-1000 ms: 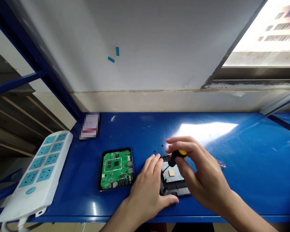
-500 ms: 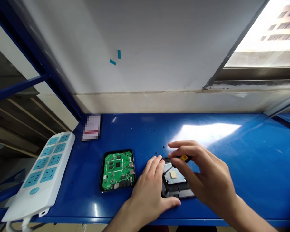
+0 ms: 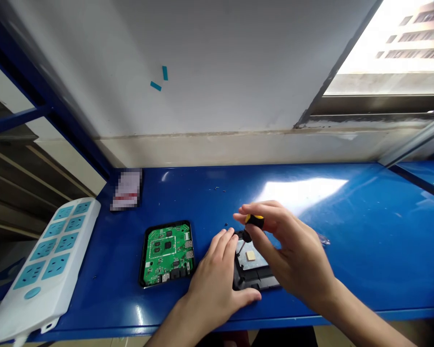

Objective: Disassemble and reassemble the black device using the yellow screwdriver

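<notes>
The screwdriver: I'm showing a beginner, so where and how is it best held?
I'd grip the screwdriver by its black-and-yellow handle, from above and the right, between thumb and fingers, as the right hand does. The handle is the thick, raised end; the thin shaft slants down leftward to the black cover, where the left hand crowds the left side.

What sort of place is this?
Probably an electronics work area: a circuit board, a screwdriver in the right hand, and a power strip at the left of the table.
</notes>
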